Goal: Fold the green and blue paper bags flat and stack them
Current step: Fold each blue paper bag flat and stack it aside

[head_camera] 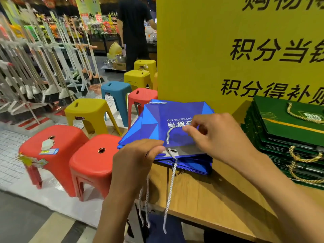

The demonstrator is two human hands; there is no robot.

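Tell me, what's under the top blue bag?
More flat blue bags, stacked on the table. The left hand and right hand hold the top bag and cover part of the pile, so I can't count them.

Left hand (136, 160) curled, apparently gripping cord (171, 179); right hand (220, 135) pinching cord

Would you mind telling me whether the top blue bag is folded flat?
Folded flat: the top blue bag lies level on the blue stack, sides collapsed.

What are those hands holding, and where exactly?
The right hand pinches the white cord handle of the top blue bag; the left hand grips that bag's near edge.
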